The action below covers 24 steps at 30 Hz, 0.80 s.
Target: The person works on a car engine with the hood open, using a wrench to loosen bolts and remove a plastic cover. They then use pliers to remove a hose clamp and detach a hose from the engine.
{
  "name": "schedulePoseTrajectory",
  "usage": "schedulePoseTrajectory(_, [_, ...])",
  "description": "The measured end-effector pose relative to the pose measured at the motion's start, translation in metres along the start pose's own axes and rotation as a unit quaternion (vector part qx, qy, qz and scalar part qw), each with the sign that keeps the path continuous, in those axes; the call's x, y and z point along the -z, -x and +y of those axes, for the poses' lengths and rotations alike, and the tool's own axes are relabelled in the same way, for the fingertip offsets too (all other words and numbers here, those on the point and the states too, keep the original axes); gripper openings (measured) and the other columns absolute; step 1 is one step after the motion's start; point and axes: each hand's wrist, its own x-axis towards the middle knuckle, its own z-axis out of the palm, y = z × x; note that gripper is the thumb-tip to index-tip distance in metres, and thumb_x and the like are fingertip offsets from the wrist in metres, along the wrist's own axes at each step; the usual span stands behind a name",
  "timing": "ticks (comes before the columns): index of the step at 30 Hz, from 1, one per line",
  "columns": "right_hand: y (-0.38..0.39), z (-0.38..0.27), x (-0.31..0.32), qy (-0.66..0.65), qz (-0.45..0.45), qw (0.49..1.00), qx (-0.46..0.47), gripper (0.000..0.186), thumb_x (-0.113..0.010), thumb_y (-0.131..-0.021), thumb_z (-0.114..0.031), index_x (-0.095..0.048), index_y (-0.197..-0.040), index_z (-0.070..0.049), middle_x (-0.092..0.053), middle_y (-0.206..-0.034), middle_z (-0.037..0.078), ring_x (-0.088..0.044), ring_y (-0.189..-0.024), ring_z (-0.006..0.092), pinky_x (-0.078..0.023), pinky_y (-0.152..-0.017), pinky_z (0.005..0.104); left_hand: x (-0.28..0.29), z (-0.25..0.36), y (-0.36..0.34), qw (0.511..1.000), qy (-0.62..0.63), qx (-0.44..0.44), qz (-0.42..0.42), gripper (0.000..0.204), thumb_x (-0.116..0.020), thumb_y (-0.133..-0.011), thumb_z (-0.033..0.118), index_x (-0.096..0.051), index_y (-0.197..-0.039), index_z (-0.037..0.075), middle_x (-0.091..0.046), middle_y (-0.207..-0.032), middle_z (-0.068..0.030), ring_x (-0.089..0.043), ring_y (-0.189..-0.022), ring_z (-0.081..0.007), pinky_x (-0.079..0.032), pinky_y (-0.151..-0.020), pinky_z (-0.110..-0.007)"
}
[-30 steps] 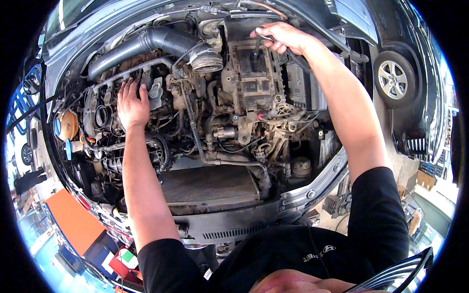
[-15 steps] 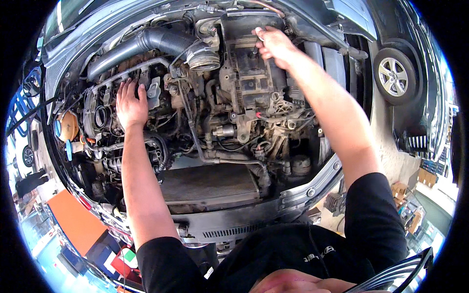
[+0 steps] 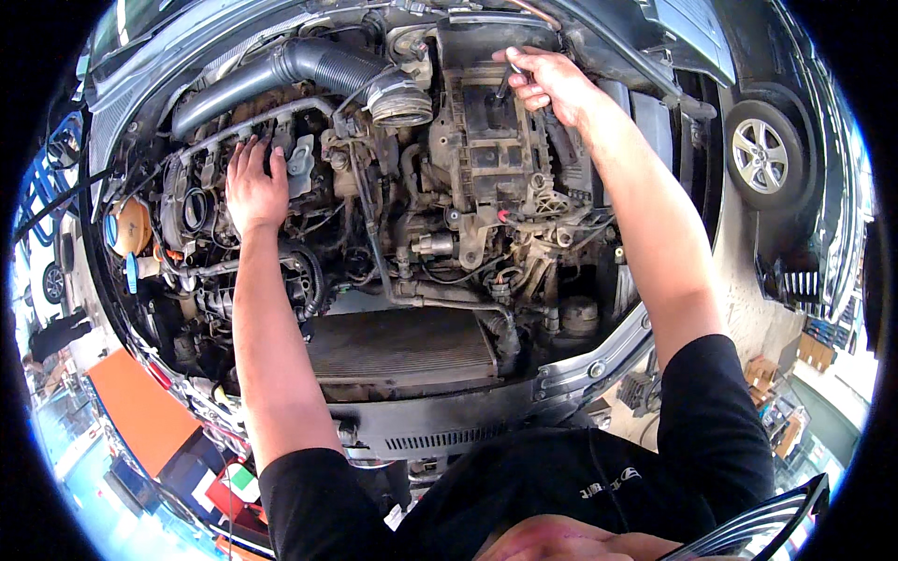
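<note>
My left hand (image 3: pixel 257 190) lies palm down on the engine (image 3: pixel 194 210), with its fingers stretched out beside a light metal bracket (image 3: pixel 300 165). In the far middle of the engine bay, my right hand (image 3: pixel 552 84) is closed around a slim dark hand tool (image 3: pixel 503 92). The tool's shaft points down at the dirty black tray (image 3: pixel 485 122); its exact kind and its tip are hard to make out. A thick black ribbed air intake hose (image 3: pixel 327 73) lies between the hands, its near end open.
The radiator (image 3: pixel 402 346) and front crossmember (image 3: pixel 421 425) cross the near side. An orange-brown reservoir (image 3: pixel 131 227) with a blue cap sits at the left. A metal pipe (image 3: pixel 376 257) runs down the middle. Another car's wheel (image 3: pixel 759 152) stands at right, an orange-topped bench (image 3: pixel 145 407) at lower left.
The whole view has shifted slightly, so the engine bay sits a little further right. My right hand stays above the tray with the tool turned a little; my left hand rests in the same spot.
</note>
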Motion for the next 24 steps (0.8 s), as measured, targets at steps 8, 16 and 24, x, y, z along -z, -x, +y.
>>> schedulePoseTrajectory(8, [-0.002,0.006,-0.003,-0.112,0.041,0.993,-0.011,0.033,-0.054,-0.11,-0.026,-0.055,-0.131,0.0,-0.046,-0.081,0.002,-0.035,-0.058,0.0075,-0.029,-0.046,0.0215,-0.002,0.002,-0.001,1.0,0.003,0.003,0.0,0.051,-0.048,-0.106,0.042,-0.063,-0.136,0.003,-0.059,-0.147,-0.0124,-0.044,-0.145,-0.0321,-0.035,-0.121,-0.043])
schedulePoseTrajectory(16, [-0.019,0.026,-0.046,-0.407,0.159,0.896,0.074,0.023,-0.052,-0.111,-0.026,-0.051,-0.102,-0.004,-0.047,-0.08,0.006,-0.036,-0.06,0.0121,-0.032,-0.048,0.0275,-0.005,-0.002,-0.003,1.0,0.016,-0.001,0.004,0.046,-0.051,-0.104,0.042,-0.065,-0.137,0.013,-0.059,-0.148,-0.009,-0.045,-0.145,-0.0306,-0.036,-0.12,-0.044])
schedulePoseTrajectory(24, [-0.042,0.045,-0.059,-0.508,0.182,0.828,0.151,0.027,-0.048,-0.112,-0.03,-0.049,-0.099,-0.007,-0.047,-0.079,0.005,-0.037,-0.061,0.0132,-0.033,-0.05,0.028,-0.008,-0.006,-0.002,1.0,0.009,-0.016,0.008,0.049,-0.048,-0.106,0.041,-0.063,-0.136,0.005,-0.06,-0.146,-0.0128,-0.046,-0.143,-0.0337,-0.036,-0.119,-0.044])
